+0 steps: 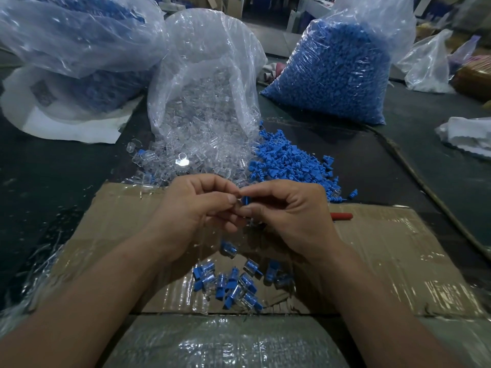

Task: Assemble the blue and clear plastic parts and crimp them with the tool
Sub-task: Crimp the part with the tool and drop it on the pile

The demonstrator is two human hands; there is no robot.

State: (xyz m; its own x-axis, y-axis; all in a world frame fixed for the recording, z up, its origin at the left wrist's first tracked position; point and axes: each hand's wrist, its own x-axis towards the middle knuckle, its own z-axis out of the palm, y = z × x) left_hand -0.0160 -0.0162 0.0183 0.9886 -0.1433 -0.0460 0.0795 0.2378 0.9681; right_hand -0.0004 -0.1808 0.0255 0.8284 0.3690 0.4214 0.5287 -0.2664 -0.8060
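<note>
My left hand and my right hand meet above the cardboard. My right hand pinches a small blue part between thumb and forefinger. My left hand's fingertips pinch a clear part against it; the clear part is mostly hidden. Several joined blue-and-clear pieces lie on the cardboard below my hands. Loose clear parts spill from an open bag, and loose blue parts lie in a pile to their right. A red-handled tool peeks out behind my right hand.
A taped cardboard box serves as the work surface on a dark table. A full bag of blue parts stands at the back right, another bag at the back left. White plastic lies at the right edge.
</note>
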